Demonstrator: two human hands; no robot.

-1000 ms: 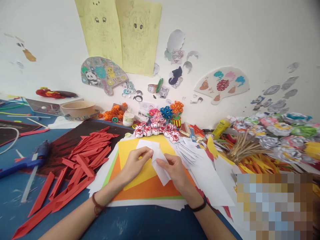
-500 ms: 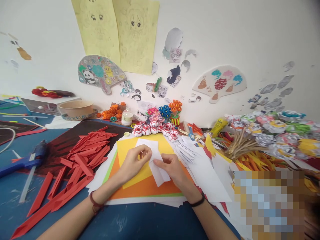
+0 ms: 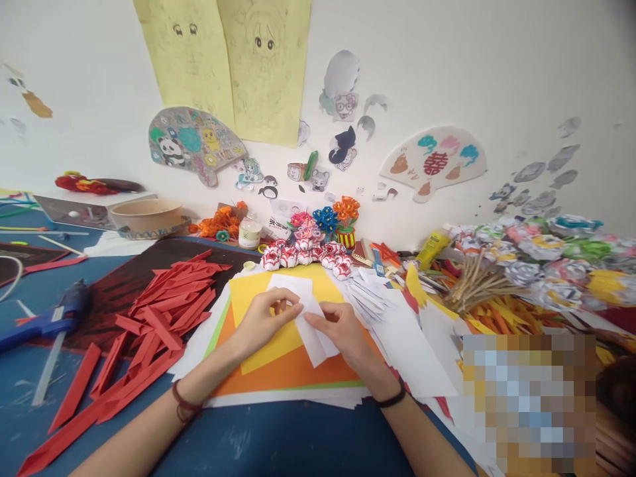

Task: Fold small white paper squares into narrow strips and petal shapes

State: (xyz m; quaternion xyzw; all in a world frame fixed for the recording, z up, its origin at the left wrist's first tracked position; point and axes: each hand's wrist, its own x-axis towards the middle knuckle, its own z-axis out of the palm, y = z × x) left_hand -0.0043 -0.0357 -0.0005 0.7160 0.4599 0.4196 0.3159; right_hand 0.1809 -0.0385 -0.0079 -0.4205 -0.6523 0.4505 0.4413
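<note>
A white paper strip (image 3: 314, 339) with a crease down its length is held between both hands. My left hand (image 3: 268, 317) pinches its left edge between thumb and fingers. On the other side, my right hand (image 3: 340, 331) grips the right edge, thumb on top. Beneath the strip lie a yellow sheet (image 3: 243, 301) and an orange sheet (image 3: 268, 379), stacked over green and white paper. Folded white strips (image 3: 365, 298) fan out just right of the stack, beside a larger white sheet (image 3: 417, 351).
Folded red paper strips (image 3: 159, 324) are heaped at left, near a blue glue gun (image 3: 59, 318). Red-and-white paper flowers (image 3: 303, 255) and a glue jar (image 3: 249, 233) stand along the wall. Paper flowers on sticks (image 3: 477, 285) lie at right, beside a pixelated patch.
The view has shifted slightly. Both hands keep hold of the white paper strip, and their fingers have moved only a little along it.
</note>
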